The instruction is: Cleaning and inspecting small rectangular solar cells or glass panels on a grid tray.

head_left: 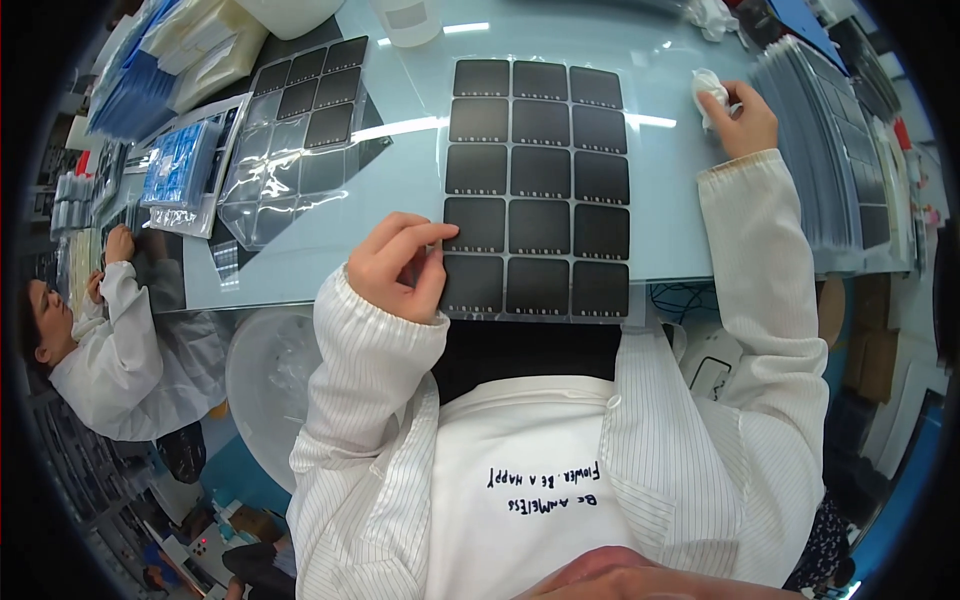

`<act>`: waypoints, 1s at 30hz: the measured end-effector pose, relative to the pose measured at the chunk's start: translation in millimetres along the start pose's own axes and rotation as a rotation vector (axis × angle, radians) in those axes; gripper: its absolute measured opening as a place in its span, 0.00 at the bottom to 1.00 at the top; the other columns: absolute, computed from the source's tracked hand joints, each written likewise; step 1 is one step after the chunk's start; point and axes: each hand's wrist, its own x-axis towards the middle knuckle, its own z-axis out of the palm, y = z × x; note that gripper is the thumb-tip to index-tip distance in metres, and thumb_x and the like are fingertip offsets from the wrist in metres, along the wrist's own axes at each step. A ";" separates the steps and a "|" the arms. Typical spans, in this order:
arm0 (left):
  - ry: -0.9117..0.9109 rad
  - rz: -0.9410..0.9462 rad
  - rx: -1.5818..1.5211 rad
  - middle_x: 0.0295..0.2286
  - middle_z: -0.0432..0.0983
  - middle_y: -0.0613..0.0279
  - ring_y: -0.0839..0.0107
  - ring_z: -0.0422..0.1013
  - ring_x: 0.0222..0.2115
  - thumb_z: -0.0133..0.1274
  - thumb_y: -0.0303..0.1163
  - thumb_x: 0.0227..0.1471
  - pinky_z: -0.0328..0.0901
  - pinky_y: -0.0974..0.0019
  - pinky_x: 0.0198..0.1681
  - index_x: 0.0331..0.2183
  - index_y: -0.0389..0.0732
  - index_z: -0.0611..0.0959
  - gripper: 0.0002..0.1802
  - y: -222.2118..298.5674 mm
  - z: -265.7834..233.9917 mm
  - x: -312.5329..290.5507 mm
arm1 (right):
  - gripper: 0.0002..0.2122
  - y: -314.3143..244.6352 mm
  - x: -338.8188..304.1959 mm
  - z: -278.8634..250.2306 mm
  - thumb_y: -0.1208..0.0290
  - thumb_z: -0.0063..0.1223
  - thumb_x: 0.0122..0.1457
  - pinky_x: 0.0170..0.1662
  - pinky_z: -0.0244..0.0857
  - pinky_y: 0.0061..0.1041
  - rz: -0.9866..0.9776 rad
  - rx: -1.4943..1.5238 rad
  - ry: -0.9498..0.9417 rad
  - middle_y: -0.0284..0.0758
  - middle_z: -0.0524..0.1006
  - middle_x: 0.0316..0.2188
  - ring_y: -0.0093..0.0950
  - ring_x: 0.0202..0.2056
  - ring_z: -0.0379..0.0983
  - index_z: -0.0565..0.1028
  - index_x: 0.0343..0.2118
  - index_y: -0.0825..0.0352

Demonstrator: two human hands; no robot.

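On the glass-topped table lies a clear sheet with black rectangular panels (540,170) in three columns, each with a row of small pale marks along its lower edge. My left hand (400,265) is at the sheet's left edge, index finger over the margin and thumb curled up close to it in a pinch. The thumb's contact is partly hidden. To the right of the sheet, my right hand (742,118) grips a crumpled white wipe (707,98) against the glass.
Left of the sheet lies another clear sheet (290,150) with some black panels, beside blue packets (180,165). A tall stack of clear sheets (815,150) stands at the right. A white bottle (408,22) is at the back. A co-worker (125,340) sits at far left.
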 end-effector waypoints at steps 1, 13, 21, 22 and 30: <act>0.005 -0.011 -0.014 0.26 0.73 0.63 0.79 0.67 0.18 0.50 0.14 0.41 0.60 0.78 0.21 0.30 0.36 0.82 0.12 1.0 -0.9 0.5 | 0.19 1.8 -2.9 -4.0 0.59 0.61 0.50 0.29 0.63 0.22 0.092 -0.008 -0.001 0.32 0.75 0.25 0.21 0.26 0.68 0.75 0.41 0.67; -0.132 -0.298 -0.647 0.41 0.65 0.57 0.77 0.69 0.29 0.52 0.17 0.46 0.68 0.74 0.31 0.57 0.36 0.60 0.36 -8.5 -7.1 -1.6 | 0.13 -67.6 -129.0 -69.4 0.65 0.48 0.60 0.20 0.67 0.16 0.387 0.528 -0.999 0.36 0.76 0.21 0.22 0.17 0.73 0.76 0.37 0.72; -0.265 -0.454 -0.649 0.38 0.69 0.57 0.76 0.69 0.25 0.53 0.25 0.50 0.69 0.72 0.28 0.57 0.33 0.60 0.34 -1.6 -13.3 24.7 | 0.16 -85.5 -140.5 -52.3 0.63 0.45 0.62 0.17 0.65 0.16 0.569 0.892 -1.033 0.40 0.78 0.24 0.25 0.15 0.73 0.73 0.41 0.74; -0.268 -0.492 -0.615 0.35 0.70 0.59 0.76 0.69 0.24 0.53 0.26 0.52 0.69 0.72 0.26 0.57 0.33 0.60 0.33 -0.8 -13.3 28.8 | 0.16 -88.2 -135.8 -48.7 0.63 0.45 0.62 0.17 0.65 0.16 0.568 0.898 -1.035 0.40 0.78 0.24 0.25 0.15 0.73 0.73 0.41 0.74; -0.268 -0.402 -0.521 0.28 0.70 0.65 0.77 0.69 0.21 0.49 0.27 0.54 0.68 0.72 0.22 0.57 0.36 0.63 0.29 6.8 -8.2 33.5 | 0.13 -98.5 -103.9 -16.2 0.72 0.47 0.60 0.16 0.60 0.15 0.343 1.066 -0.611 0.33 0.72 0.19 0.20 0.14 0.70 0.70 0.45 0.73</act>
